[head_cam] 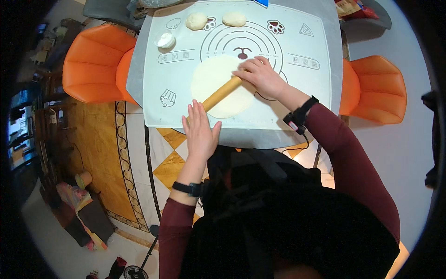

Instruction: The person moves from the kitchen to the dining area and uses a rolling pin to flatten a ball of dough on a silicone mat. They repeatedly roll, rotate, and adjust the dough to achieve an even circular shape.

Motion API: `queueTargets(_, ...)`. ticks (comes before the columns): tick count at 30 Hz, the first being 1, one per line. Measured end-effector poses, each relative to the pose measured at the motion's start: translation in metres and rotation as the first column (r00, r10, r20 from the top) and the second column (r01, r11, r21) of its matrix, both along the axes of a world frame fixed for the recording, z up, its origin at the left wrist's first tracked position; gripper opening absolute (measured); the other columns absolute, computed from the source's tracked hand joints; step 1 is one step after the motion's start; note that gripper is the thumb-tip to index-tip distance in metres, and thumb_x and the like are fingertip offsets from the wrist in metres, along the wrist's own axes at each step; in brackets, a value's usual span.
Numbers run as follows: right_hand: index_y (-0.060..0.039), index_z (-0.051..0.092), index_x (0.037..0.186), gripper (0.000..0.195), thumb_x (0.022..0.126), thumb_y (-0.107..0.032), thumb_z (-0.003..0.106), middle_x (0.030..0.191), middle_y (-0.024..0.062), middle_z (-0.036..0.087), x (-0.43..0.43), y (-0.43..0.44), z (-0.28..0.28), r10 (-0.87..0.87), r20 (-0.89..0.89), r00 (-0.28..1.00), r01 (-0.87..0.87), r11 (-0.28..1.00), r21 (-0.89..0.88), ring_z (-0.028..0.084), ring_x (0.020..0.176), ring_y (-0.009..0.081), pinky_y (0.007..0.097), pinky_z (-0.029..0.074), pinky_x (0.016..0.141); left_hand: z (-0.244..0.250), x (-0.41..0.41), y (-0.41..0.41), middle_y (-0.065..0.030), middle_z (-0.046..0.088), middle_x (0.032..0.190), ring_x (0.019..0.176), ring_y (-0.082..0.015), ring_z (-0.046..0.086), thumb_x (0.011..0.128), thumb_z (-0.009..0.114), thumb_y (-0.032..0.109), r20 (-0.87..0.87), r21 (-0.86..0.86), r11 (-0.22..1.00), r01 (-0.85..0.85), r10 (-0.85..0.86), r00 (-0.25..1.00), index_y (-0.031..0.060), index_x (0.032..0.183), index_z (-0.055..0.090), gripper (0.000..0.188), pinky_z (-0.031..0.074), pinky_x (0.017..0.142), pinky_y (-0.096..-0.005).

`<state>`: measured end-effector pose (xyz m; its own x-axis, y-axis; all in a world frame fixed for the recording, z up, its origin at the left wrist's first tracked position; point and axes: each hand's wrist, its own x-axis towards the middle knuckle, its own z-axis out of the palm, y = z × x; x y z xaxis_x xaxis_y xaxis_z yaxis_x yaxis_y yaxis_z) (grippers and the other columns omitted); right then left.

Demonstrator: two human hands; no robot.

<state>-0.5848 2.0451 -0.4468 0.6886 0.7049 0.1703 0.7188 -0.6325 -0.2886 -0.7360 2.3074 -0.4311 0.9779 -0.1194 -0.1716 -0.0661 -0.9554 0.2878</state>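
Note:
A wooden rolling pin (223,92) lies slantwise across a flat round sheet of dough (209,76). My left hand (201,129) rests on the pin's near left end, fingers stretched out over it. At the far right end, my right hand (259,75) curls over the pin and hides its tip. The dough lies on a white printed silicone mat (306,97). Farther back on the mat sit two dough balls, one on the left (196,21) and one on the right (234,19). Left of them is a small clear bowl (164,39) with white powder in it.
The mat covers most of a grey table (258,137). Orange chairs stand at the left (99,64) and right (378,89). A blue object (262,2) shows at the far edge, and a red package (359,10) lies on a grey chair. A cable hangs from my right wristband (298,118).

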Motion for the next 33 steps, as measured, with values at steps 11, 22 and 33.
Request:
queueTargets(11,-0.0115,0.033,0.160,0.073,0.104,-0.057,0.044,0.169,0.0183,0.024,0.086,0.098,-0.015,-0.174,0.090,0.981,0.189,0.964,-0.188,0.015,0.157,0.0435,0.0635,0.013,0.124,-0.045,0.121,0.053,-0.0305,0.019,0.166,0.156,-0.0484,0.009,0.101,0.055,0.049,0.220,0.009,0.927,-0.374,0.363,0.905,-0.0084,0.155,0.032,0.083,0.009,0.122,-0.0644)
queueTargets(22,-0.0107,0.038,0.156,0.076,0.100,-0.059,0.051,0.166,0.0163,0.030,0.069,0.063,-0.012,0.081,-0.063,0.995,-0.094,0.963,-0.251,0.023,0.154,0.0433,0.0625,0.019,0.122,-0.036,0.072,0.049,-0.0255,0.027,0.165,0.155,-0.0434,0.020,0.099,0.060,0.047,0.145,0.025,0.997,-0.070,0.066,0.987,-0.0054,0.156,0.033,0.081,0.015,0.121,-0.0645)
queueTargets(33,-0.0134,0.050,0.148,0.059,0.101,-0.049,0.055,0.154,0.0129,0.047,0.120,0.106,-0.016,0.027,0.049,0.998,-0.021,0.994,-0.110,0.041,0.144,0.0357,0.0556,0.032,0.115,-0.039,0.142,0.092,-0.0265,0.018,0.168,0.157,-0.0452,0.009,0.100,0.057,0.048,0.137,0.021,0.944,-0.329,0.323,0.936,-0.0056,0.158,0.029,0.084,0.009,0.121,-0.0666)
